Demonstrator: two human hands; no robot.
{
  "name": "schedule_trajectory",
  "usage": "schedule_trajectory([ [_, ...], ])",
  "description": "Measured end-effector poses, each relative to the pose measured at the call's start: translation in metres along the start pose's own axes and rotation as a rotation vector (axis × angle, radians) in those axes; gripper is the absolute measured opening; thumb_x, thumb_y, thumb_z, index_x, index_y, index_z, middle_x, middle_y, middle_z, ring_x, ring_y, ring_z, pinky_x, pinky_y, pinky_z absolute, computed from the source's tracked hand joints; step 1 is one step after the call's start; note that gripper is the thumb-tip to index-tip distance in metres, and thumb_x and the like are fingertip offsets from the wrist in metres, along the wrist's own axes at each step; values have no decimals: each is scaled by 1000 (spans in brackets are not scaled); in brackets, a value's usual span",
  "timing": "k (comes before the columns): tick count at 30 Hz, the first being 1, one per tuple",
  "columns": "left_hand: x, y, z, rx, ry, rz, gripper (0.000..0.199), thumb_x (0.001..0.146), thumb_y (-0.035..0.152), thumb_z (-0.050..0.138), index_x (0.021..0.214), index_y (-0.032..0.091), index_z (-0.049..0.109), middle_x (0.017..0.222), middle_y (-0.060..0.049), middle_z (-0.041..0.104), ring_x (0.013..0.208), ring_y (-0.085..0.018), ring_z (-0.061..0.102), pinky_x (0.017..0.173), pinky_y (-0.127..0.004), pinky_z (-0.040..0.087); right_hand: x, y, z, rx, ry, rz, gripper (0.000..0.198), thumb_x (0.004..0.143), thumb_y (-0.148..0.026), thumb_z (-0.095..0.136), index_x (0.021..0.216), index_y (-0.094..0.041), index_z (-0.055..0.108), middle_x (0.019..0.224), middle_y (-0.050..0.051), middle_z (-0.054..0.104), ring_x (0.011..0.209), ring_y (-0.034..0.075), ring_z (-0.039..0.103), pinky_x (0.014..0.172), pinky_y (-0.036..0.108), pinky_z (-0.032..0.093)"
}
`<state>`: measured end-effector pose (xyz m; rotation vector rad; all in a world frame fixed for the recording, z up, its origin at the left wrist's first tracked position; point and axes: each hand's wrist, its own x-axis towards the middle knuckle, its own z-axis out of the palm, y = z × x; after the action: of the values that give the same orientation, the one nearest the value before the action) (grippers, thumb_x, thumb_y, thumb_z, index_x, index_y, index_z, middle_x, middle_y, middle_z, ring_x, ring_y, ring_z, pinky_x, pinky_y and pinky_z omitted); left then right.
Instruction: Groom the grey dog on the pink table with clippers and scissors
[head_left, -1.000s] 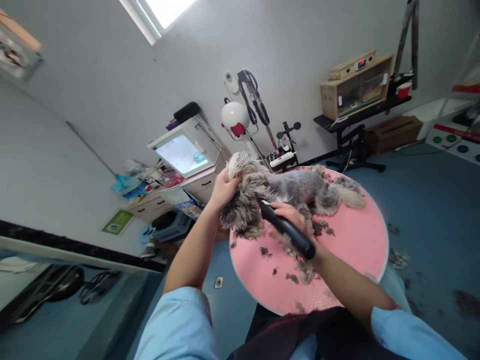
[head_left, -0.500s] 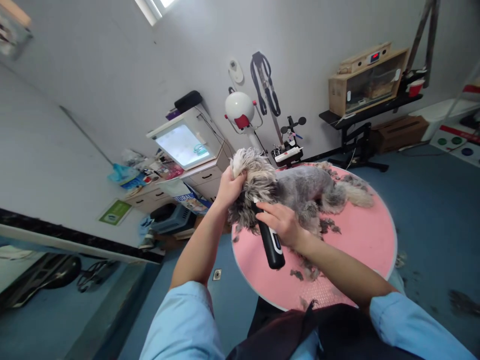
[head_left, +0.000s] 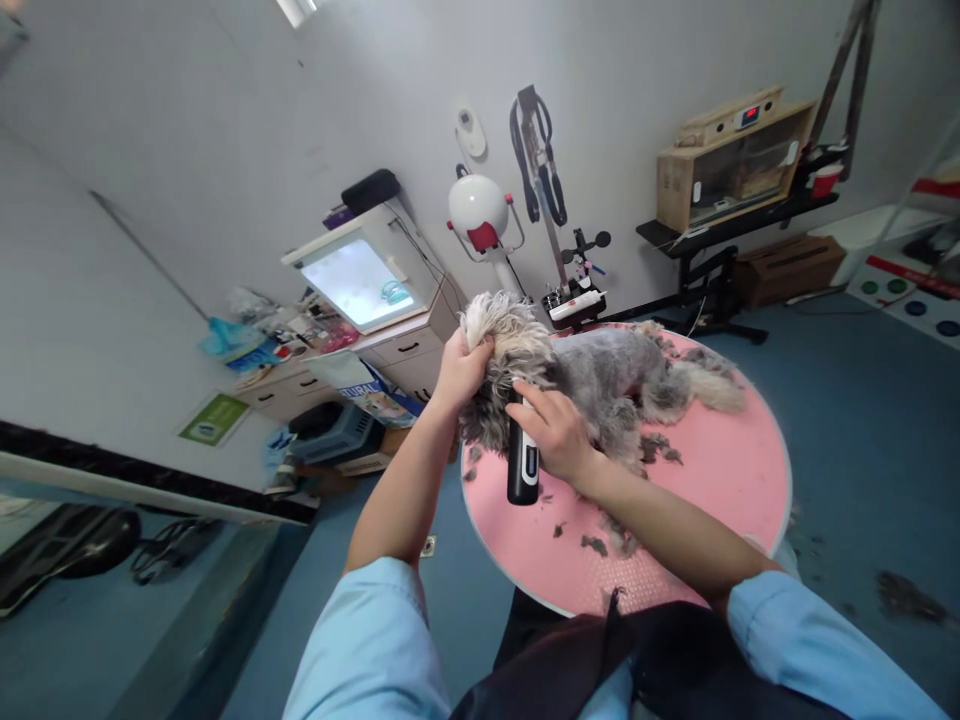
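The right hand (head_left: 556,428) is gripping a clipper (head_left: 523,468), fingers curling over its upper part, while the left hand (head_left: 461,372), just beyond and to the left, is closing on the shaggy fur of the dog (head_left: 611,362)'s head. Below and to the right of the grip, cut tufts (head_left: 658,448) are littering the pink table (head_left: 750,470). Past the dog's back, a tool tray (head_left: 577,308) is standing near the table's far rim, with a white dome (head_left: 478,212) rising to its left and dark straps (head_left: 538,160) hanging on the wall above. Farther left of both hands, a lit box (head_left: 358,283) is sitting on a cabinet (head_left: 409,350); far off to the right, a wooden box (head_left: 735,165) is resting on a black stand. The right hand's fingers are hiding the clipper's top end, and the left hand is covering part of the head. The dog is lining up on the table with its head at the grip and its tail pointing right; its body is showing short grey fur, its head long cream and darker strands, its tail pale and fluffy.
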<state>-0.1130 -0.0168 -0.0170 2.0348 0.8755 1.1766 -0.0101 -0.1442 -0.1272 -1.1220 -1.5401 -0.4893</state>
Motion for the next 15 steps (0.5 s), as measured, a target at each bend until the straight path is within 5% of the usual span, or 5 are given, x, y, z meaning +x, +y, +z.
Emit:
schedule_trajectory([
  [4,0,-2,0,-33,12,-42,39,75,37,62,105,13,65,102,-7,72,95,-22,65,92,-35,49,-11,-9,-2,-19,146,79,24,92,-18,57,112,-29,64,133,8,64,97,23,61,85,39,49],
  [9,1,-5,1,-86,30,-89,41,74,39,63,105,13,64,101,-7,72,93,-22,65,90,-35,50,-21,-24,0,30,26,10,19,91,-21,59,109,-26,64,127,9,67,94,24,62,81,38,51],
  [15,-1,-13,-1,-126,66,-89,45,73,40,65,109,13,64,106,-9,72,98,-23,66,90,-34,50,-9,-3,2,-116,184,160,24,94,-14,53,114,-25,62,130,12,64,100,24,61,83,38,48],
])
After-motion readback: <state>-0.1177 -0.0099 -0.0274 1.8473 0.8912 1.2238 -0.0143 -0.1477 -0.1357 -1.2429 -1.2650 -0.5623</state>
